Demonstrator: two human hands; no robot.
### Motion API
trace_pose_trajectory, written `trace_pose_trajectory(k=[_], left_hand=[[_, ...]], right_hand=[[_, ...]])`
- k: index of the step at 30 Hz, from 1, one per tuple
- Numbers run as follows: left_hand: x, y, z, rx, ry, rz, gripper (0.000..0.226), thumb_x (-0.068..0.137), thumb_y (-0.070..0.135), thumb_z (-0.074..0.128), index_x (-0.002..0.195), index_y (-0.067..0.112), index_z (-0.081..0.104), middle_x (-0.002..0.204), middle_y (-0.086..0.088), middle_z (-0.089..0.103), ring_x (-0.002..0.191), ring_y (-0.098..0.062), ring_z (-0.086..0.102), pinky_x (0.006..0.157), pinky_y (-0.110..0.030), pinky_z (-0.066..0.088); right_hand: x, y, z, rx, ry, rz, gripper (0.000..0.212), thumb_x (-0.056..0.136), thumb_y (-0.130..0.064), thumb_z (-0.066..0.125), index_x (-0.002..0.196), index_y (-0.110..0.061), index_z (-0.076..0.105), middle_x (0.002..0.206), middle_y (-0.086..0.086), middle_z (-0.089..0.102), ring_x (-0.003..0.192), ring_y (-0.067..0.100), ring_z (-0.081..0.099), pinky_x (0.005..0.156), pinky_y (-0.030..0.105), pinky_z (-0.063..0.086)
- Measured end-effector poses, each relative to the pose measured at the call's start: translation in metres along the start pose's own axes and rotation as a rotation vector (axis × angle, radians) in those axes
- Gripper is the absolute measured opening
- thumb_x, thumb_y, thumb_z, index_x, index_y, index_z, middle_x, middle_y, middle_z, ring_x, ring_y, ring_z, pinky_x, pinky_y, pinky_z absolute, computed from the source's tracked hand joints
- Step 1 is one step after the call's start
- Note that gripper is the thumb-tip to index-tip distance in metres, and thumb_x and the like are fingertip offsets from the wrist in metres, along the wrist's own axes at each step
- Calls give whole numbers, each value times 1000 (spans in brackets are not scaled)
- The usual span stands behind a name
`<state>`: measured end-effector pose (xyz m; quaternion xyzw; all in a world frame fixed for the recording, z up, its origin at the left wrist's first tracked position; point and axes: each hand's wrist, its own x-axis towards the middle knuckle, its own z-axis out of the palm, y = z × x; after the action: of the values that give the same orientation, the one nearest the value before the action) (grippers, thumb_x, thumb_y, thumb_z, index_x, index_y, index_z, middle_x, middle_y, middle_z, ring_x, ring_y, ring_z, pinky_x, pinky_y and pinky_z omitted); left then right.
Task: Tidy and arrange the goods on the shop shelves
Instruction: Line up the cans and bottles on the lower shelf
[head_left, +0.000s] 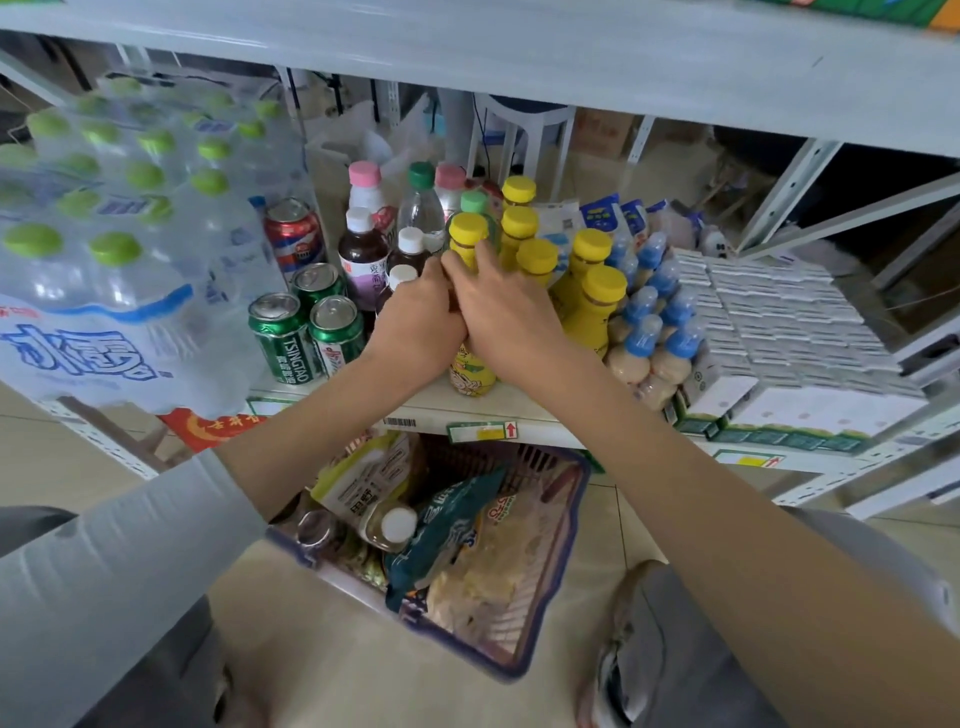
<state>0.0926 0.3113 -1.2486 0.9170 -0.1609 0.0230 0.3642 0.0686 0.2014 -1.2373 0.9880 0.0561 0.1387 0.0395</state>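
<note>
Both my hands meet at the front of the shelf (519, 402) around one yellow-capped bottle (468, 234). My left hand (415, 322) grips its left side and my right hand (506, 312) wraps its right side, fingers up near the cap. The bottle's yellow label shows below my hands. Several more yellow-capped bottles (597, 270) stand just behind and to the right. Dark tea bottles with white caps (363, 249) stand to the left of my hands.
Green beer cans (283, 338) and a red can (293, 234) stand at the left, beside a wrapped pack of water bottles (119, 234). Blue-capped small bottles (654, 322) and white cartons (779, 332) fill the right. A basket (561, 545) of goods sits on the floor below.
</note>
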Motion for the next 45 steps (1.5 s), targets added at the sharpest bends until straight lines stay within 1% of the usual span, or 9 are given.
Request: trace_pose_trajectory(k=[7, 10, 13, 17, 21, 25, 40, 43, 45], left_hand=[[-11, -14, -6, -11, -42, -54, 24, 98, 8, 43, 116, 3, 57, 102, -25, 68, 92, -44, 63, 80, -52, 53], [-16, -15, -11, -36, -93, -72, 28, 101, 20, 44, 117, 10, 65, 97, -18, 69, 90, -38, 64, 78, -44, 54], [-23, -7, -13, -130, -156, -131, 37, 107, 33, 38, 109, 8, 65, 100, -14, 68, 92, -31, 63, 74, -36, 49], [-28, -6, -13, -630, -349, -434, 53, 106, 52, 34, 123, 15, 67, 113, -15, 74, 102, -32, 70, 97, -45, 54], [-48, -8, -11, -1009, -574, -550, 73, 101, 64, 39, 119, 0, 69, 111, -28, 72, 96, -44, 71, 89, -51, 57], [-71, -5, -5, -1076, -707, -615, 74, 99, 66, 40, 101, -1, 73, 95, -29, 70, 77, -37, 70, 76, -44, 61], [-77, -7, 8, -972, -521, -653, 65, 106, 55, 32, 101, 3, 71, 89, -26, 74, 71, -34, 73, 64, -39, 62], [-74, -10, 11, -942, -467, -662, 61, 104, 57, 36, 112, 8, 71, 98, -24, 76, 84, -36, 75, 80, -44, 62], [-68, -13, 13, -954, -427, -667, 60, 97, 65, 45, 125, 18, 69, 110, -17, 76, 102, -36, 73, 99, -52, 54]], right_hand=[[-1, 2, 6, 25, 76, -94, 29, 101, -28, 56, 126, -14, 53, 117, 11, 56, 77, 38, 66, 52, 37, 28], [-1, 8, 2, 145, 156, -76, 21, 102, -28, 50, 117, -14, 56, 110, 8, 62, 78, 38, 65, 56, 39, 42], [-4, 13, -15, 313, 297, -6, 14, 100, -28, 52, 97, -15, 58, 79, 0, 61, 69, 31, 60, 55, 34, 39], [-3, 18, -44, 659, 362, 94, 19, 94, -32, 55, 79, -20, 59, 67, -1, 58, 63, 22, 55, 57, 40, 46], [-7, 26, -48, 859, 281, 194, 23, 91, -26, 59, 73, -11, 62, 70, 10, 58, 67, 25, 54, 67, 43, 47], [-11, 34, -40, 962, 192, 323, 24, 86, -23, 63, 65, -12, 63, 60, -5, 46, 62, 10, 42, 62, 34, 35], [-6, 31, -36, 913, 131, 380, 28, 88, -26, 62, 74, -1, 67, 55, -2, 36, 51, 7, 33, 56, 29, 29], [-1, 31, -35, 846, 155, 329, 31, 89, -28, 61, 74, -1, 67, 64, 17, 49, 56, 11, 38, 58, 32, 31], [2, 33, -36, 800, 173, 296, 30, 91, -30, 61, 73, -7, 66, 64, 10, 53, 61, 15, 45, 60, 33, 35]])
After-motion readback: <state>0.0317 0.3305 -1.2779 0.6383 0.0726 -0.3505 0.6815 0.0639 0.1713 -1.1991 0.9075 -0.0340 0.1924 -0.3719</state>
